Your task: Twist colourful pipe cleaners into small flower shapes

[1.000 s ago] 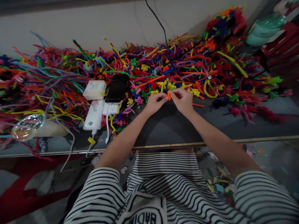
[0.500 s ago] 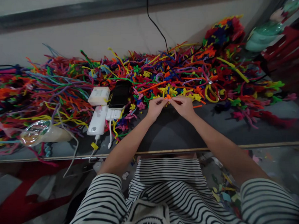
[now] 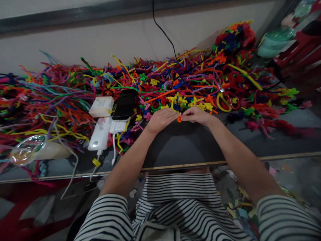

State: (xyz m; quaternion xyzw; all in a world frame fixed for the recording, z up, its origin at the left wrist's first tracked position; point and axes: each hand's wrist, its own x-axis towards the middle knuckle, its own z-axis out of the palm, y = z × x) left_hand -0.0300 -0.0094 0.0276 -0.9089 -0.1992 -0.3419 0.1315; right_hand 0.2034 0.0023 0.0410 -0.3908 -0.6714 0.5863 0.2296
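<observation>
A small curled orange pipe cleaner (image 3: 179,119) is pinched between my two hands, just above the dark table (image 3: 180,145). My left hand (image 3: 162,120) grips it from the left with fingers pressed together. From the right, the fingertips of my right hand (image 3: 197,116) close on its other side. Right behind the hands lie yellow pipe-cleaner flowers (image 3: 195,102). A straight orange pipe cleaner (image 3: 160,95) rests on the pile beyond.
A long heap of coloured pipe cleaners (image 3: 72,85) runs along the wall. Scissors (image 3: 224,101) lie to the right. On the left are a black phone (image 3: 125,104), a white power bank (image 3: 100,134), a white charger box (image 3: 101,106) and a tipped plastic cup (image 3: 51,150).
Both hands have come slightly down toward me. The left hand has turned so its back shows flatter, and the orange piece now shows as a curl below the fingertips. The camera view has shifted slightly.
</observation>
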